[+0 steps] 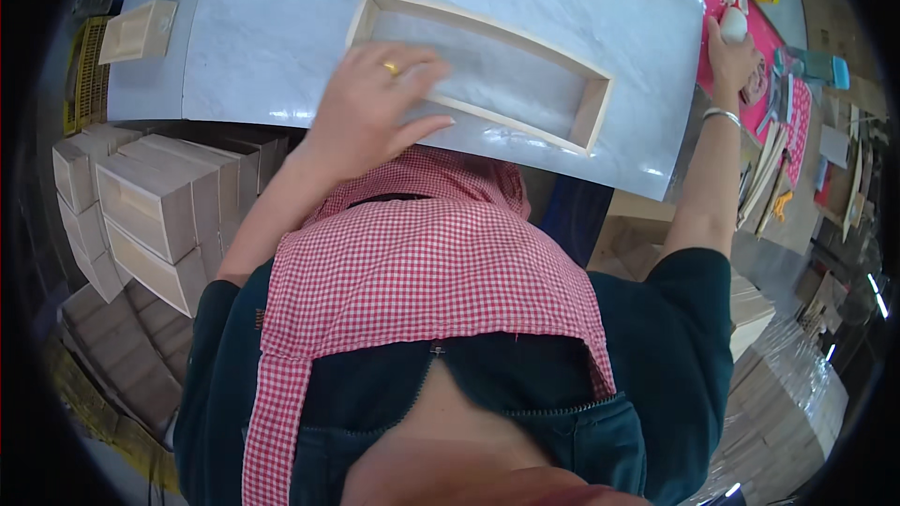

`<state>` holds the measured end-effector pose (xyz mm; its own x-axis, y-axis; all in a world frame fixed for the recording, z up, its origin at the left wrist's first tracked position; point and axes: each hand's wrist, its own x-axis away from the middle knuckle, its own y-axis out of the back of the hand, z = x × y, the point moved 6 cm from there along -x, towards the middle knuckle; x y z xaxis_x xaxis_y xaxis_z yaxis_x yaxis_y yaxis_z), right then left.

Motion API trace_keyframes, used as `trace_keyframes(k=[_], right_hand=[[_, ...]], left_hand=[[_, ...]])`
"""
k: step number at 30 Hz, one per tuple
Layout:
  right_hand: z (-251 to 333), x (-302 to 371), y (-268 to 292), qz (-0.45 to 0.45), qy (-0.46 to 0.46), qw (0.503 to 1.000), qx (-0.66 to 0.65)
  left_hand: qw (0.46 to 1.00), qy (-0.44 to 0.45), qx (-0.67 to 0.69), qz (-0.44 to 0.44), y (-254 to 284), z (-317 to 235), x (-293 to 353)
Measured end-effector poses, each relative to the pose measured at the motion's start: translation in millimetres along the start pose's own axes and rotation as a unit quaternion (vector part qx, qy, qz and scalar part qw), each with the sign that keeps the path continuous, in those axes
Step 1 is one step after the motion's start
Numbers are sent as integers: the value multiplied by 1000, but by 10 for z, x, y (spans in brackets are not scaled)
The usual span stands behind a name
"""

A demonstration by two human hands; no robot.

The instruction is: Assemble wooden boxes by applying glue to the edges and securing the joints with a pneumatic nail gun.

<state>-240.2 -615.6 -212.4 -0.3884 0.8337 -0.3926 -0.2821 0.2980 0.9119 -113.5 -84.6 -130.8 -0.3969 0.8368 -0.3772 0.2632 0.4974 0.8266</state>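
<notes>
A long, shallow rectangular frame of pale wood [487, 21] lies on the table, with the tabletop showing through its middle. Over its left end is my left hand [375, 103], a gold ring on one finger. Its fingers are spread and slightly blurred, with nothing seen in them; whether they touch the wood I cannot tell. Off to the far right, my right hand [736, 64] is closed around a white squeeze bottle [734, 24] with a red tip, above a pink surface. A bracelet circles that wrist.
The marbled grey-white table [281, 28] spans the front. A small wooden box [138, 32] stands on its left end, beside a yellow crate [86, 75]. Stacked wooden boxes [150, 192] rise at lower left. On the right are wood strips [764, 169] and a turquoise container [825, 67].
</notes>
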Motion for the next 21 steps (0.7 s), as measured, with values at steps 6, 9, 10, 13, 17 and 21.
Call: trace_keyframes(k=[6,9,10,13,17,21], right_hand=[[-238,-114,-3,22,-107,993,-43],[239,177,583,-16,-131,949,-287],[259,307,839,-53,-163,849,-501],[483,638,1269,-90,-65,754,-647],[1363,1593,1595,-1,-33,738,-674],[2184,2559,1620,163,45,714,-680]], left_hand=[[998,19,-59,19,-363,69,217],[995,48,-90,4,-329,202,237],[995,53,-80,8,-329,232,220],[993,36,-100,-58,-249,238,212],[985,10,-118,-124,-169,165,422],[985,-27,-109,-133,-249,114,636]])
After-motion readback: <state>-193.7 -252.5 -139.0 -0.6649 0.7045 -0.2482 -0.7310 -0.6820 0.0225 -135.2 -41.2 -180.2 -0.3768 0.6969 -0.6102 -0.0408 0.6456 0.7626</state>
